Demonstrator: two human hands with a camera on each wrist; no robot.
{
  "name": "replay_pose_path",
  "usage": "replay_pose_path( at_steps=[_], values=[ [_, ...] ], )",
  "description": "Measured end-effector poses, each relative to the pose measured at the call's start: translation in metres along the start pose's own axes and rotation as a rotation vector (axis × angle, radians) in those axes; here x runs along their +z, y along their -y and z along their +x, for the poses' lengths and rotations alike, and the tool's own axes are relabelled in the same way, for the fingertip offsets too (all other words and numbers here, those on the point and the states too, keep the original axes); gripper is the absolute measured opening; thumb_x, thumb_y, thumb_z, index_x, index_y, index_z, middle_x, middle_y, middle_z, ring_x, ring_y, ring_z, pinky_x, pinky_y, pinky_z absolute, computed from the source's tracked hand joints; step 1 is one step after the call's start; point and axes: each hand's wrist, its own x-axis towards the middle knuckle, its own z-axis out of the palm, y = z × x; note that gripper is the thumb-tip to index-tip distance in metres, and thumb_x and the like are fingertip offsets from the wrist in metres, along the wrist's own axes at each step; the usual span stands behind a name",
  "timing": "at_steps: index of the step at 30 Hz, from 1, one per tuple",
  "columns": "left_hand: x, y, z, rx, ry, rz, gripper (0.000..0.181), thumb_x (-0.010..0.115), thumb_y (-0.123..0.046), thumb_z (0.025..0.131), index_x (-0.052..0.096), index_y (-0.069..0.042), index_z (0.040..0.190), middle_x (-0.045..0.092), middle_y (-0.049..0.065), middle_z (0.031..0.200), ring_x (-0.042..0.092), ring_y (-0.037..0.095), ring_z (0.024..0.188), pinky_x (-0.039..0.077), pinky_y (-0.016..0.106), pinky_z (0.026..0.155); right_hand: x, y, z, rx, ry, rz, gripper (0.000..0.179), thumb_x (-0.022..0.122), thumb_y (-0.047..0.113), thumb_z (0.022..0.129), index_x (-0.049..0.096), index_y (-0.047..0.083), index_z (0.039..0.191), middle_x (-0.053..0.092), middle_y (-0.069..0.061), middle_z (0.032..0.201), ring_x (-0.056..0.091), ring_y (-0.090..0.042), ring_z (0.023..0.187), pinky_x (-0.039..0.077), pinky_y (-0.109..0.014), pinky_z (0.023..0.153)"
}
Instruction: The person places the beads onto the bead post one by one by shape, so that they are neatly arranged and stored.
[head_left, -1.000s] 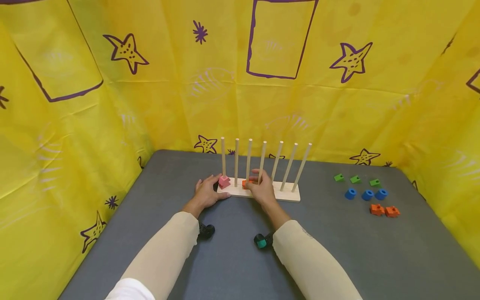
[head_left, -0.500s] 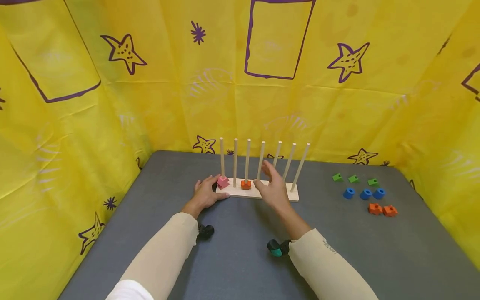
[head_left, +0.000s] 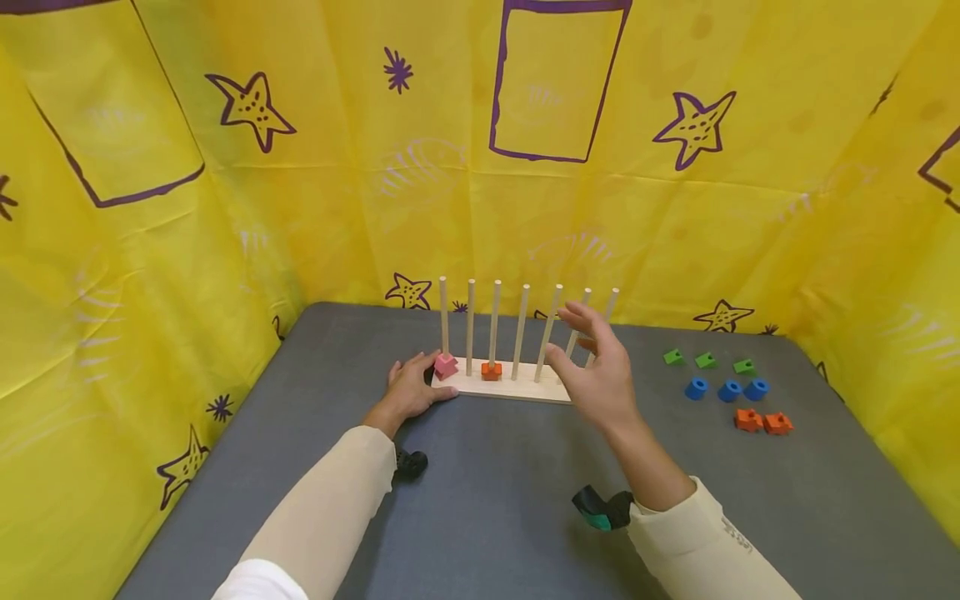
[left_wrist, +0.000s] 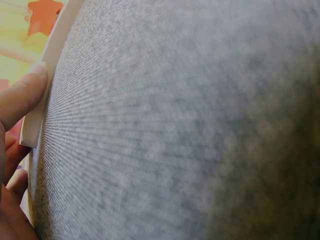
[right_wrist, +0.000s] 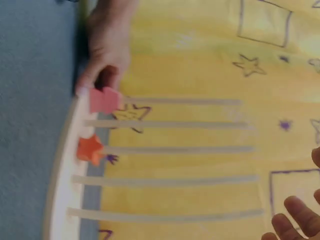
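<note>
Right hand [head_left: 600, 375] is found loosely spread, thumb set well apart from curved fingers, nothing held; the right-end pegs are partly hidden by it. Against the earlier frames, contact with the orange block [head_left: 491, 372] is broken: the block is left around the foot of the third peg [head_left: 496, 325], at the wooden base [head_left: 525, 390], and the hand is shifted rightward. Setting of this piece is judged complete, with the right hand freed.

Left end of the base is held by the left hand [head_left: 412, 387] — thumb pressed to the near edge, fingers at the end — and this hold is unchanged. The pink block [head_left: 446, 366] is seated around the first peg [head_left: 444, 317], just beside those fingers.

Materials: base and pegs are of pale, smooth wood; pegs are round and flat-topped. Pink and orange blocks are notched and matt; their material cannot be told. On the right of the table [head_left: 480, 517], three notched green pieces [head_left: 706, 360], three bored blue cylinders [head_left: 729, 390] and two orange pieces [head_left: 747, 420] are laid in rows. A fine ribbed texture is shown by the grey table surface in the left wrist view; creased yellow cloth [head_left: 337, 225] is hung behind.
</note>
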Motion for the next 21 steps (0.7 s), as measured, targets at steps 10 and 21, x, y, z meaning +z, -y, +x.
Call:
replay_pose_path(
  at_steps=[10, 21],
  values=[
    [0.0, 0.001, 0.0, -0.009, 0.0, -0.003, 0.085, 0.08, -0.037, 0.079, 0.039, -0.008, 0.148, 0.041, 0.017, 0.147, 0.022, 0.03, 0.142, -0.005, 0.048, 0.112, -0.031, 0.042, -0.008, -0.044, -0.13, 0.007, 0.052, 0.066, -0.014, 0.083, 0.049, -0.009, 0.132, 0.058, -0.022, 0.126, 0.051, -0.031, 0.117, 0.039, -0.043, 0.095],
    [0.001, 0.0, -0.002, 0.004, -0.006, 0.0, 0.084, 0.08, -0.037, 0.079, 0.04, -0.007, 0.147, 0.042, 0.017, 0.146, 0.023, 0.031, 0.141, -0.005, 0.049, 0.112, -0.068, 0.013, -0.011, -0.059, -0.219, -0.005, 0.051, 0.068, -0.011, 0.083, 0.052, -0.002, 0.132, 0.059, -0.01, 0.126, 0.051, -0.02, 0.118, 0.04, -0.03, 0.093]
  ],
)
